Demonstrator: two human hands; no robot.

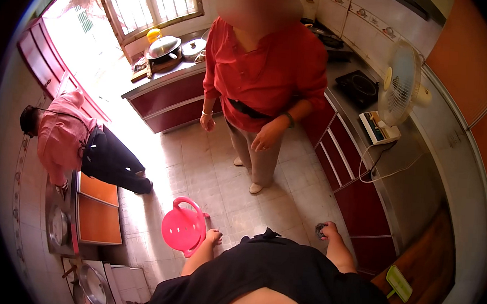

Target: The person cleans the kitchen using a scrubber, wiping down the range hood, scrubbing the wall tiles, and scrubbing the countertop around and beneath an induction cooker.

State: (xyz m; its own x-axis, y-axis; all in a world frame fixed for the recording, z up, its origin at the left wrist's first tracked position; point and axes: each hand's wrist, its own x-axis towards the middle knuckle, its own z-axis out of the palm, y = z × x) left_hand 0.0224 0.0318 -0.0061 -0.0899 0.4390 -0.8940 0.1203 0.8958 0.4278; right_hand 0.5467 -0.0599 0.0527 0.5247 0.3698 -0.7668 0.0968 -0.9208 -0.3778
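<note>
Right hand point(331, 231): fingers curled round a dark grey wad point(321, 231), apparently a scourer, gripped at arm's length over the floor, well to the right of the pink chair point(180, 231). Left hand point(213, 237): fingers loosely bent, just beside the right edge of the pink chair; whether they touch it or hold anything cannot be determined.

Assessment of handling: the wad looks soft and likely to compress, so an even wrap of the fingers with moderate pressure should serve. The right forearm is best kept off the dark red cabinet fronts point(364, 208). If the left hand does bear on the chair, a full grasp of its rim would be steadier than fingertips.

Surroundings: a person in red point(255, 68) stands beyond the chair and to its right, limiting forward reach. A person in pink point(67, 131) bends over the counter beyond the chair to its left. Far right of the chair, a fan point(399, 86) stands on the worktop, its white cable point(391, 178) looping loosely, a snag risk. Right of the chair and nearer the wearer lies a green flat tool point(401, 283). Left of the chair are orange cabinet doors point(98, 221).
</note>
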